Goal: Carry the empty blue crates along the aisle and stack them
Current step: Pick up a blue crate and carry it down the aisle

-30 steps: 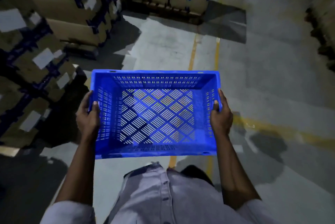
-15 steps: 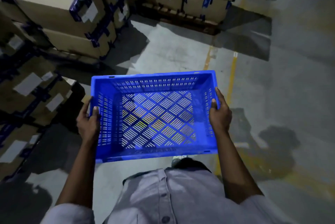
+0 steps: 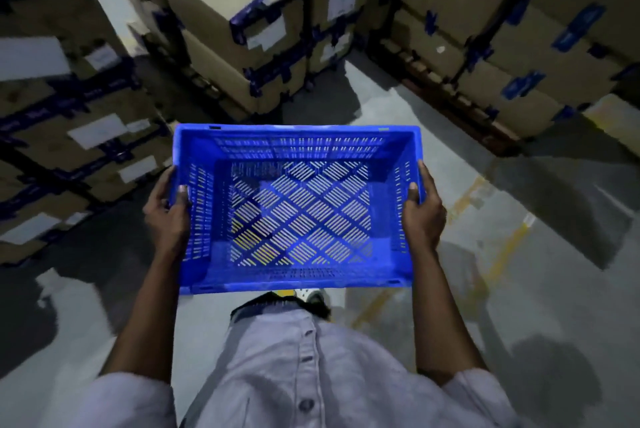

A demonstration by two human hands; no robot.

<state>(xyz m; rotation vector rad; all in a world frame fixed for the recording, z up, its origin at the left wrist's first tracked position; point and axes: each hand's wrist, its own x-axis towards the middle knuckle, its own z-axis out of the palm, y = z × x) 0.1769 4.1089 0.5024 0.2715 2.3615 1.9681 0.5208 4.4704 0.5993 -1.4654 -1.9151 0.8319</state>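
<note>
Dim grey warehouse floor (image 3: 571,213) fills the near and right of the head view. Taped cardboard boxes (image 3: 221,19) now crowd the whole far side and the left, and a further stack on a wooden pallet (image 3: 446,98) stands far right. A second ago open aisle ran ahead with the yellow floor line (image 3: 505,254) passing under the load. That line has since swung off to the right and the box stacks have come much closer, so the person appears to have turned left towards them while walking. The blue crate (image 3: 298,206) remains empty and roughly level, carried in front of the pale shirt (image 3: 311,375) and well above the floor. The grip has not changed. The left hand (image 3: 166,216) clasps the crate's left wall and the right hand (image 3: 424,216) the right wall, each with its thumb hooked over the rim inside and its fingers wrapped round the outside. No other blue crates or stack show anywhere, so this is probably still the carrying stretch, with the set-down place out of sight. The boxes ahead leave little room, so the route likely bends again.
</note>
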